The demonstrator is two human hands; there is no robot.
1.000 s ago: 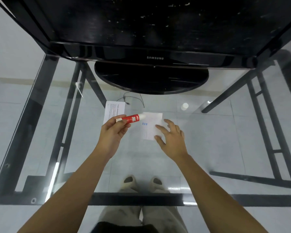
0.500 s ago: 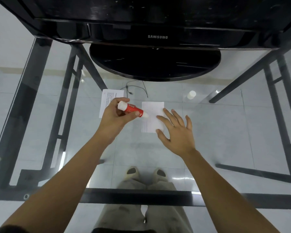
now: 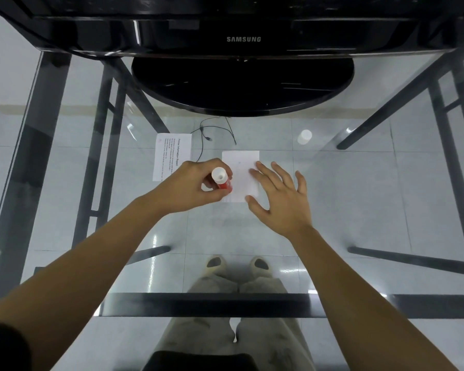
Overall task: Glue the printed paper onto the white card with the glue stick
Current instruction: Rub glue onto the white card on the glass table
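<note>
A white card [image 3: 240, 172] lies flat on the glass table, faint blue marks on it. My left hand [image 3: 196, 187] grips the red glue stick [image 3: 221, 180] almost upright, its white base toward the camera and its lower end at the card's left edge. My right hand [image 3: 277, 199] rests spread, fingertips pressing the card's right side. The printed paper [image 3: 169, 153] with lines of text lies to the left of the card, its near corner hidden behind my left hand.
The glass table [image 3: 359, 210] shows the tiled floor and black frame beneath. A black monitor stand [image 3: 241, 87] sits at the back. A white cap [image 3: 304, 136] lies back right. A thin black cable [image 3: 212, 132] lies behind the card.
My left hand has turned the glue stick from lying sideways to standing nearly upright over the card's left edge. My right hand stays spread on the card. The camera moved closer.
</note>
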